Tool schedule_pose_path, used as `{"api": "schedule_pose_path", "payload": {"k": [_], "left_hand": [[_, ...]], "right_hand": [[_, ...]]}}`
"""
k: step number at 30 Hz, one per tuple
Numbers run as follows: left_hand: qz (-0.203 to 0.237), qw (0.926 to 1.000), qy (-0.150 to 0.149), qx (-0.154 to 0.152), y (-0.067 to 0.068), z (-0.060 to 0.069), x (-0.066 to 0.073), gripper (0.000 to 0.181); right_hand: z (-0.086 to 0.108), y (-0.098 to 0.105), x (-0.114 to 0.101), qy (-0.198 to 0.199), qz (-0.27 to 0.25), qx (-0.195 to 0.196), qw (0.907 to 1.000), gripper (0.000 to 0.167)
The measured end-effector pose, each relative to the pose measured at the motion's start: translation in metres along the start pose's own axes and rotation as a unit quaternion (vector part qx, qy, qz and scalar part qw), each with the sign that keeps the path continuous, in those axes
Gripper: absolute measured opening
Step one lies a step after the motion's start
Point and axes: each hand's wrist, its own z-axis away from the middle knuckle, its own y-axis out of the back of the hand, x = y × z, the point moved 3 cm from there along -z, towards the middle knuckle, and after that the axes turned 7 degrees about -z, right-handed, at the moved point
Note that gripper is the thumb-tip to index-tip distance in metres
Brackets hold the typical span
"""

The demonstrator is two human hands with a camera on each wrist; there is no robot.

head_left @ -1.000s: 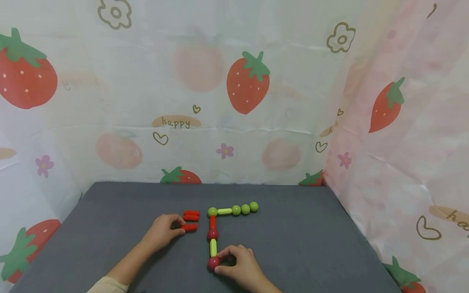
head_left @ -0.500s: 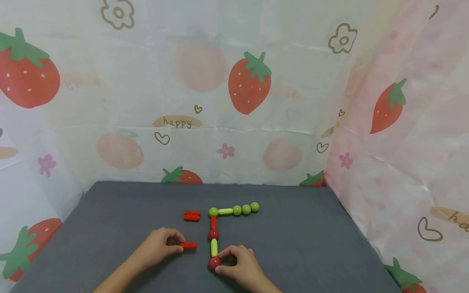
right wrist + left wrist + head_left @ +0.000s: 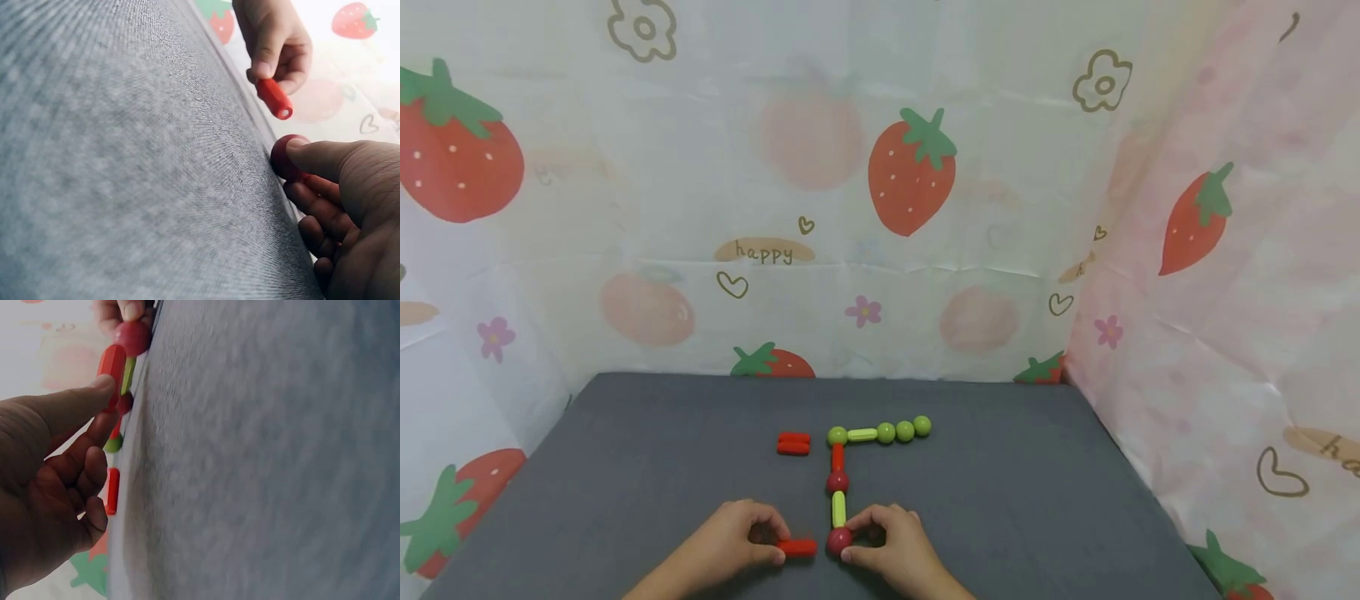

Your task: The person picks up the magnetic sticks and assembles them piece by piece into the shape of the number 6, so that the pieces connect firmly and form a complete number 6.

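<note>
A red stick (image 3: 799, 547) is pinched between thumb and fingers of my left hand (image 3: 730, 542), just left of the near dark-red ball (image 3: 839, 542); a small gap parts them. My right hand (image 3: 901, 546) grips that ball from its right side. From the ball a yellow-green stick (image 3: 838, 508) leads back to another dark-red ball (image 3: 837, 482), then a red stick (image 3: 838, 456) and a green ball (image 3: 837, 436). In the left wrist view the held red stick (image 3: 111, 365) stands near the ball (image 3: 132, 339); the right wrist view shows its holed end (image 3: 284, 113).
Two red sticks (image 3: 793, 442) lie side by side left of the green corner ball. To its right run a yellow-green stick (image 3: 862, 434) and three green balls (image 3: 905, 430) on the dark grey table (image 3: 1000, 483). Strawberry-print cloth (image 3: 850, 317) stands behind and at the sides.
My left hand has brought its red stick from beside the other two toward the table's near side, close to the near dark-red ball. My right hand has stayed on that ball.
</note>
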Motion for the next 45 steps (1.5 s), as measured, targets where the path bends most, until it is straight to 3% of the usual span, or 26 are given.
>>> {"api": "schedule_pose_path", "payload": {"k": [4, 6, 12, 15, 16, 22, 23, 34, 45], "left_hand": [[0.037, 0.9983, -0.015, -0.043, -0.013, -0.004, -0.006, 0.026], [0.058, 0.9964, -0.019, -0.059, -0.017, -0.004, -0.002, 0.025], [0.094, 0.9922, 0.011, -0.081, -0.025, 0.002, 0.021, 0.015], [0.096, 0.9925, 0.002, -0.075, -0.031, 0.001, 0.027, 0.012], [0.1, 0.9922, -0.006, -0.074, -0.037, -0.004, 0.019, 0.012], [0.096, 0.9928, -0.013, -0.07, -0.048, -0.008, 0.034, 0.01], [0.092, 0.9934, -0.01, -0.067, -0.045, -0.004, 0.045, 0.009], [0.084, 0.9955, 0.026, -0.035, -0.054, -0.004, 0.056, 0.008], [0.065, 0.997, 0.03, -0.029, -0.059, -0.005, 0.063, 0.009]], "right_hand": [[0.0, 0.001, 0.002, -0.014, -0.001, -0.004, 0.9999, 0.025], [0.0, 0.001, 0.003, -0.02, -0.005, -0.004, 0.9998, 0.025], [0.001, 0.001, 0.0, -0.014, -0.005, 0.003, 0.9999, 0.026], [0.0, 0.001, -0.001, -0.01, -0.006, 0.004, 0.9999, 0.026], [0.0, 0.001, -0.002, -0.008, -0.007, 0.003, 0.9999, 0.026], [0.0, 0.001, -0.001, -0.003, -0.011, 0.001, 0.9999, 0.025], [0.0, 0.001, -0.001, 0.0, -0.01, 0.0, 0.9999, 0.025], [0.001, 0.0, -0.001, 0.006, -0.016, -0.008, 0.9998, 0.024], [0.0, 0.0, 0.0, 0.01, -0.021, -0.009, 0.9997, 0.023]]}}
